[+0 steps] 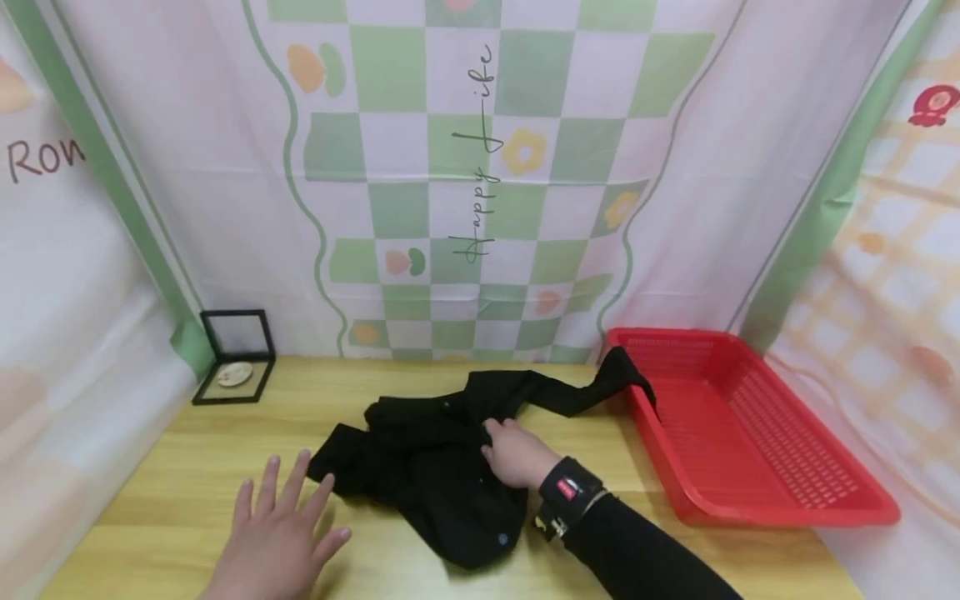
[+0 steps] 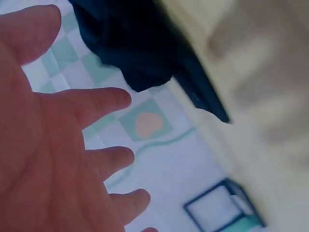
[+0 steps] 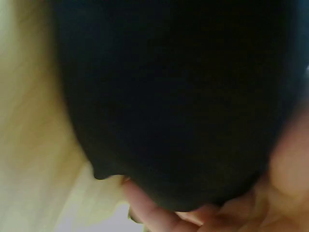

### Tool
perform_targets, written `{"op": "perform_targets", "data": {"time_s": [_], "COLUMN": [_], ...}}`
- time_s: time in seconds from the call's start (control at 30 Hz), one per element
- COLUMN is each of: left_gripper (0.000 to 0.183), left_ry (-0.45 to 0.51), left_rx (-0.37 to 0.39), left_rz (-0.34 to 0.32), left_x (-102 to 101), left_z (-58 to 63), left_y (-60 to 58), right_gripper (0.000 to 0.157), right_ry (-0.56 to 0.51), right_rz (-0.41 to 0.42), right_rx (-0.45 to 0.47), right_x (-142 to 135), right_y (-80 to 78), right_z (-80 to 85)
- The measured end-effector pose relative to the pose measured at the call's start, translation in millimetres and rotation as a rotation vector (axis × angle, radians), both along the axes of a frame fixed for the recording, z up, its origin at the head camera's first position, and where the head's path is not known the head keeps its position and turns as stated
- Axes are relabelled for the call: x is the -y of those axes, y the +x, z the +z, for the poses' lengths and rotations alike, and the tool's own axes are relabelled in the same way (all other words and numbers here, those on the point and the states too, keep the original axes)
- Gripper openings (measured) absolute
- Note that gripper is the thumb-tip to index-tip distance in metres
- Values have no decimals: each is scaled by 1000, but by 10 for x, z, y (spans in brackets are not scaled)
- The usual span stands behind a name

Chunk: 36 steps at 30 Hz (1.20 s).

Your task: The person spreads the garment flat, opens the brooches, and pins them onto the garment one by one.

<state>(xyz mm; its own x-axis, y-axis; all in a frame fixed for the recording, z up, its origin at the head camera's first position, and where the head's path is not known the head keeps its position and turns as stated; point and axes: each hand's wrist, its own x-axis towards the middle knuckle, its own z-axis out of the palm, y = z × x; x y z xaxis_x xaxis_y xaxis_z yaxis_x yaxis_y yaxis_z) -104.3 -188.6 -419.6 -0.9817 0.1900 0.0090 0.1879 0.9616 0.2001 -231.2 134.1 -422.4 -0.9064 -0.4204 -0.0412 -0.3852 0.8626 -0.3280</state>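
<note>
A crumpled black garment (image 1: 450, 492) lies in a heap on the table, one sleeve-like strip (image 1: 555, 392) stretching right and hanging over the basket's near rim. My right hand (image 1: 520, 454) grips the cloth at the right of the heap. In the right wrist view, fingers (image 3: 149, 205) curl under the dark fabric (image 3: 178, 106), which covers most of that view. My left hand (image 1: 273, 533) hovers at the lower left with fingers spread and holds nothing. In the left wrist view its palm (image 2: 43, 159) shows, with the garment (image 2: 140, 43) beyond the fingertips.
At the right stands a red plastic basket (image 1: 675, 475) with slotted walls. A small black-framed case (image 1: 235, 358) holding a round pale disc sits at the back left. Patterned cloth curtains (image 1: 540, 192) enclose the wooden table (image 1: 150, 500) at the back and both sides.
</note>
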Motion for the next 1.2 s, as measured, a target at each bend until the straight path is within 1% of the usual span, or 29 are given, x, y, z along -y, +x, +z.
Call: {"op": "perform_targets", "data": {"time_s": [0.03, 0.1, 0.17, 0.27, 0.33, 0.4, 0.43, 0.5, 0.53, 0.6, 0.67, 0.7, 0.77, 0.87, 0.93, 0.97, 1.07, 1.1, 1.13, 1.2], "left_gripper": [72, 70, 68, 68, 69, 70, 71, 72, 73, 75, 77, 77, 78, 79, 79, 79, 79, 79, 78, 77], "left_ry": [-14, -45, -58, -59, -41, -39, -39, -35, -34, -37, -39, -44, -47, -35, -25, -23, -34, -43, -51, -72], "left_rx": [-20, -73, -100, -74, -9, 52, 76, 129, 152, 191, 231, 249, 289, 320, 324, 317, 283, 270, 255, 226], "left_rz": [-27, -91, -162, -247, -291, -323, -341, -361, -366, -363, -351, -344, -328, -319, -320, -323, -332, -336, -342, -356], "left_x": [-19, -74, -166, -379, -545, -703, -770, -884, -931, -997, -1036, -1047, -1063, -1072, -1077, -1079, -1081, -1081, -1081, -1082], "left_z": [44, 116, 198, 241, 253, 231, 225, 218, 213, 189, 152, 129, 77, 9, -25, -36, -51, -51, -53, -58], "left_y": [-28, -89, -158, -282, -364, -453, -491, -562, -594, -647, -694, -715, -754, -814, -847, -860, -887, -893, -898, -908], "right_gripper": [42, 46, 54, 68, 74, 73, 70, 66, 63, 63, 66, 68, 71, 71, 65, 61, 38, 30, 21, 10], "right_ry": [29, 40, 10, -49, -100, -132, -145, -139, -114, -32, 75, 127, 199, 240, 247, 248, 262, 258, 254, 201], "right_rz": [9, 9, 12, 25, 18, -19, -54, -139, -184, -264, -325, -343, -380, -424, -430, -424, -377, -354, -308, -199], "right_rx": [-9, -2, 70, 204, 262, 254, 226, 134, 83, -2, -44, -45, -7, 94, 116, 113, 51, 32, 5, -40], "right_x": [9, 11, -2, -62, -130, -204, -240, -323, -369, -482, -617, -689, -815, -920, -920, -902, -805, -762, -718, -618], "right_y": [8, 21, 24, -2, -38, -90, -122, -200, -240, -332, -421, -463, -532, -597, -606, -604, -559, -540, -518, -465], "right_z": [-50, -83, -48, 45, 100, 155, 180, 220, 238, 226, 158, 107, -9, -153, -185, -189, -154, -144, -144, -110]}}
